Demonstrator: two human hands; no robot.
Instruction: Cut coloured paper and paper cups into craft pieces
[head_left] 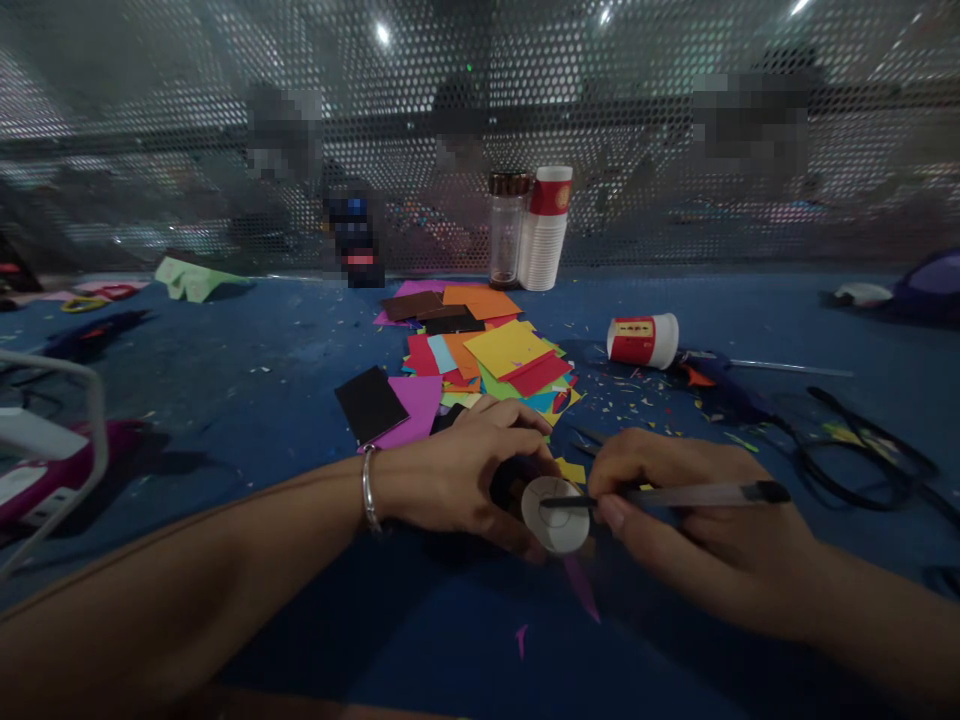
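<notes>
My left hand (472, 470), with a silver bangle at the wrist, curls around a dark-sided paper cup (514, 480). The cup's white round base (566, 535) faces me and carries thin drawn lines. My right hand (697, 530) pinches a pen (675, 495) with a clear barrel and a black end. The pen's dark tip lies over the white base; whether it presses on it I cannot tell. Just beyond my hands is a pile of coloured paper (510, 350). A purple paper strip (581, 588) shows below the cup.
A red-and-white paper cup (643, 341) lies on its side near a glue gun (724, 382) with a black cable (810, 465). Behind the paper stand a clear bottle (508, 230) and stacked cups (546, 235). Scissors (592, 437) lie partly behind my right hand. A perforated metal screen (637, 130) rises behind.
</notes>
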